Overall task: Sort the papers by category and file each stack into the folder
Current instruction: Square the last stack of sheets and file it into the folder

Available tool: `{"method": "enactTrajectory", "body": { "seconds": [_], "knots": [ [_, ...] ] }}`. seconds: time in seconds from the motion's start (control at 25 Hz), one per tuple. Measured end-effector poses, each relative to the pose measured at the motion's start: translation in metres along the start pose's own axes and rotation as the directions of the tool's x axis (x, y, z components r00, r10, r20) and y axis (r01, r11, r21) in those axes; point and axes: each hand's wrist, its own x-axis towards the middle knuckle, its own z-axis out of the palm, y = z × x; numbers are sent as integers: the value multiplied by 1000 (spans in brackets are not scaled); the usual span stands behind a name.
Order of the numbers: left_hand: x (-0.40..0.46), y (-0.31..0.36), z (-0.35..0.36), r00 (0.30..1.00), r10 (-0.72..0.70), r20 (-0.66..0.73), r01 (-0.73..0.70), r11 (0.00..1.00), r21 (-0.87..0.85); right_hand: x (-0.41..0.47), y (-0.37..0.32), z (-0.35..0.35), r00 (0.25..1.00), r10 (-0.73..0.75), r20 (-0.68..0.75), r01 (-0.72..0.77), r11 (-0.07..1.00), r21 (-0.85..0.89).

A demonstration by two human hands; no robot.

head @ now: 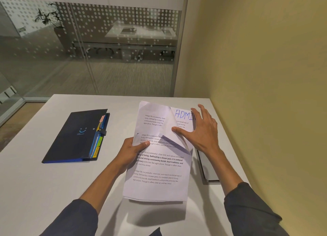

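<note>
A stack of white printed papers (159, 170) is lifted off the table at mid-right. My left hand (131, 151) grips its left edge, thumb on top. The upper sheets are bent over toward the left, and a sheet headed "ADMI" in blue handwriting (184, 114) shows beneath. My right hand (200, 131) has its fingers spread and its thumb on the turned sheet. A dark blue expanding folder (76, 138) lies closed on the table at the left, with coloured tabs (98, 148) such as "SPORTS" along its right edge.
The white table (53, 182) ends at a yellow wall (265, 76) on the right. A flat grey device (208, 166), perhaps a laptop, lies by the wall under my right forearm. A glass partition stands beyond the far edge.
</note>
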Motion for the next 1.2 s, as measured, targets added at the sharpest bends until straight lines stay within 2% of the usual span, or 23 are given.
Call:
{"method": "enactTrajectory", "body": {
  "seconds": [0.24,0.32,0.36,0.44,0.52,0.6,0.68,0.72,0.8,0.88,0.92,1.0,1.08,1.2],
  "knots": [
    [-1,1,0,1000,-13,-13,13,1000,5,-5,-3,1,973,-117,-197,116,993,-18],
    [-2,3,0,1000,-7,-13,7,1000,18,-7,-6,1,963,-136,-232,153,987,57],
    [-2,3,1,1000,0,-14,0,1000,18,-10,-9,0,964,-118,-238,158,975,156],
    [-4,5,3,1000,14,-19,-14,1000,10,-15,-17,-2,975,-32,-220,127,892,434],
    [-5,7,5,1000,19,-24,-19,1000,3,-16,-22,-3,984,69,-166,60,744,665],
    [-5,8,5,999,22,-28,-22,1000,7,-13,-22,-4,987,146,-65,-37,607,794],
    [-6,9,5,999,25,-26,-24,1000,13,-11,-21,-4,982,187,29,-130,558,820],
    [-6,9,4,999,25,-23,-25,1000,16,-10,-19,-3,980,195,36,-146,592,792],
    [-6,9,4,1000,25,-16,-25,1000,17,-9,-15,-2,987,158,-5,-117,754,647],
    [-7,9,4,1000,19,-10,-19,1000,14,-7,-13,-3,997,79,-5,-71,918,389],
    [-7,8,5,1000,16,-7,-16,1000,13,-6,-11,-4,999,49,14,-51,965,257],
    [-7,8,6,1000,15,-4,-15,1000,12,-3,-8,-6,998,8,68,-14,996,91],
    [-8,8,6,1000,15,-3,-15,1000,14,-3,-5,-5,996,-3,84,-2,999,54],
    [-7,8,5,1000,10,-8,-9,1000,14,-4,-3,-2,999,-39,-35,40,999,12]
  ]
}}
